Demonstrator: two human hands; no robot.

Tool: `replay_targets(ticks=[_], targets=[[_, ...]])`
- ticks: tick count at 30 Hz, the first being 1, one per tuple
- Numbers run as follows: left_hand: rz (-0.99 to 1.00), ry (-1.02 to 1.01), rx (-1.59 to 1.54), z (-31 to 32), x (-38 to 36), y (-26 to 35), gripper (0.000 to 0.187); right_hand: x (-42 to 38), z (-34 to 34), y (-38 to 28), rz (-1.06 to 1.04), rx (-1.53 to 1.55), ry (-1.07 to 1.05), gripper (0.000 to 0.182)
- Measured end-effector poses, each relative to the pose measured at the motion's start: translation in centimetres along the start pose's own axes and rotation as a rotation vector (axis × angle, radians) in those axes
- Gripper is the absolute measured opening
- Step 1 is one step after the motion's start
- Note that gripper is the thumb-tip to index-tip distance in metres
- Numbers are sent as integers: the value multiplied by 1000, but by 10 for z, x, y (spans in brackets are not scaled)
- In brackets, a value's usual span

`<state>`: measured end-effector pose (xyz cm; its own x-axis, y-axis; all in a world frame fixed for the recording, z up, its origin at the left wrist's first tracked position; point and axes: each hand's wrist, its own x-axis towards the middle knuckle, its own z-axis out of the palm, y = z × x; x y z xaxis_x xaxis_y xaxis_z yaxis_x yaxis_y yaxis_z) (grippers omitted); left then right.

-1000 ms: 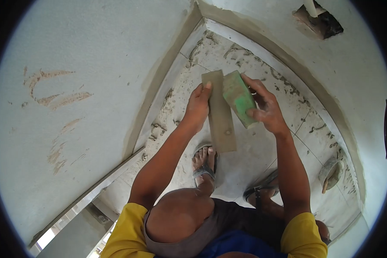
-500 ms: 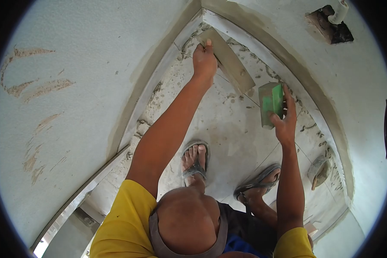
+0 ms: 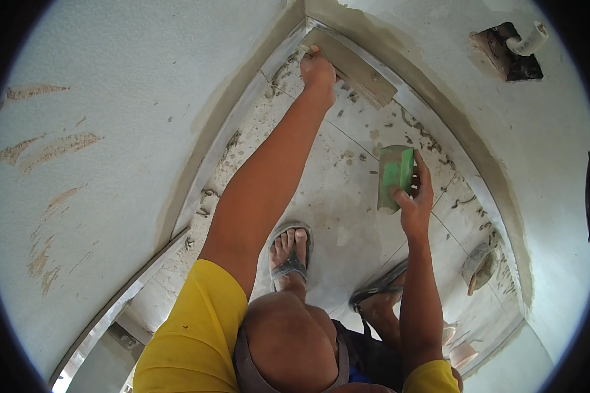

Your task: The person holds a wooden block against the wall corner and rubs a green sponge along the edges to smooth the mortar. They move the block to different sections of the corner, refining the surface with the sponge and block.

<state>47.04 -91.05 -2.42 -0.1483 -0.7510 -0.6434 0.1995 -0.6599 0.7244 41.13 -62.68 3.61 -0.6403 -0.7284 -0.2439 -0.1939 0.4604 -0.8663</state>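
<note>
My left hand is closed on a long, flat plastering trowel coated in grey-brown mortar. The trowel lies along the base of the right wall near the corner, by the white skirting; its handle is hidden beneath my hand. Nearer to me, my right hand grips a smaller green float, smeared with grey mortar, above the tiled floor. My thumb rests on its near side and my fingers wrap its right edge.
Mortar crumbs and smears dot the floor tiles. To the right lies a mortar-caked tool with a wooden handle. A white pipe juts from a dark hole in the right wall. My sandalled feet stand close below.
My left hand has pushed the trowel farther out, toward the right wall's base. My right hand and the float have shifted slightly left and nearer to me. The view has tilted a little.
</note>
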Motion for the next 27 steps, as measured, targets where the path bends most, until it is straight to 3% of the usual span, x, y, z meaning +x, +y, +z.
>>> replay_targets(ticks=[14, 27], targets=[[80, 111, -1, 10, 26, 4, 48, -19, -2, 18, 79, -3, -13, 86], [78, 39, -48, 12, 16, 19, 36, -24, 1, 21, 98, -16, -39, 90]])
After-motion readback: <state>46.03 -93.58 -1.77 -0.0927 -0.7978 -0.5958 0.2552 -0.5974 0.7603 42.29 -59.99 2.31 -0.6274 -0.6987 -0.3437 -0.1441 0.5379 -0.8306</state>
